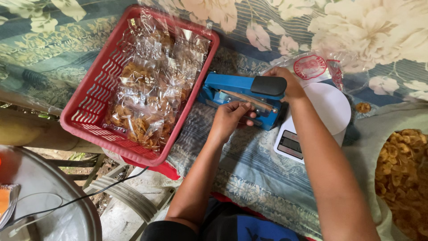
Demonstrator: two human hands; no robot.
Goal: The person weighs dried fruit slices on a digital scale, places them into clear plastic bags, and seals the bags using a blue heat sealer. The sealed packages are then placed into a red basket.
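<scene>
A blue heat sealer (pixel 232 87) with a black handle (pixel 269 85) lies on the flowered cloth. My left hand (pixel 231 116) pinches something thin at the sealer's jaw; what it holds is too small to make out. My right hand (pixel 287 80) rests at the far end of the sealer, by the black handle, with a clear plastic bag (pixel 312 67) bearing a red round label under it. The bag lies partly on a white kitchen scale (pixel 327 109).
A red plastic basket (pixel 84 114) at the left holds several clear bags of golden chips (pixel 149 89). A pile of loose chips (pixel 403 174) lies at the right edge. A metal lid or pan (pixel 49 196) and a black cable (pixel 116 183) sit lower left.
</scene>
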